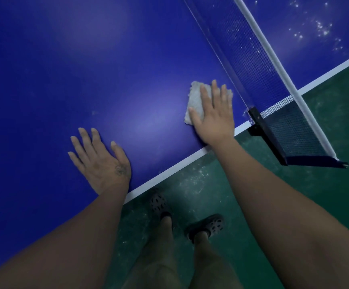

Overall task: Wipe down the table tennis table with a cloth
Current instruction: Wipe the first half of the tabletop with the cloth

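A person in dark perforated clogs [208, 225] stands at the white-edged blue table [65, 69]. The left hand [100, 161] lies flat on it, fingers spread, holding nothing. Further in, the right hand [213, 115] presses flat, fingers straight, on a pale, fuzzy, roughly rectangular cloth [194, 97], lengthwise along the fingers, just beside the net [259, 59].
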`<state>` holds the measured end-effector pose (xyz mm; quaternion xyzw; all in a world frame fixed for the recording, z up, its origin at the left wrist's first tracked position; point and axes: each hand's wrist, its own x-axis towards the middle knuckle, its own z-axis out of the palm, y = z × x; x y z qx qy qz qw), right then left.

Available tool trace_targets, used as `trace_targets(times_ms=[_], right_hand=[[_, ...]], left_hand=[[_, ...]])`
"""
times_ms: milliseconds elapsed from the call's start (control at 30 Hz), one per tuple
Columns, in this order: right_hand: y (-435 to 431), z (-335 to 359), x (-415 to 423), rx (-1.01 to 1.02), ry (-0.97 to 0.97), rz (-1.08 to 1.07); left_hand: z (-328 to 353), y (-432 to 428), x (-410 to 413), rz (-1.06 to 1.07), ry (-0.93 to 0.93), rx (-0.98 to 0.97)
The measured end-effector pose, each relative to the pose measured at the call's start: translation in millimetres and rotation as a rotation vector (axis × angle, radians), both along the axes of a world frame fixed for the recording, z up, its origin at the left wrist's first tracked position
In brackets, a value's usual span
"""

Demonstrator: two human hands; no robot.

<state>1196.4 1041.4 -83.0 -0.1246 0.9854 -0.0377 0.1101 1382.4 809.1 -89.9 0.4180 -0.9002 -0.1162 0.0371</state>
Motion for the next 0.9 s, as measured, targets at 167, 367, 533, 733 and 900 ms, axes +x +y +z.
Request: trace_targets(times_ms=[167,367,533,733,900], right_hand=[[32,2,67,-0.055,0.005,-0.278],[13,-4,101,-0.12,-0.017,-0.51],[34,-9,51,-0.02,0.014,-0.106],[52,-4,48,-0.039,0.02,-0.267],[-6,-3,110,-0.087,0.053,-0.26]], left_hand=[[0,1,0,0.0,0.002,-0.001],[1,0,0,0.001,0.009,0.012],[0,-2,2,-0.007,0.039,0.016],[1,-21,28,-0.226,-0.009,0.053],[-1,-41,60,-0.4,-0.074,-0.068]])
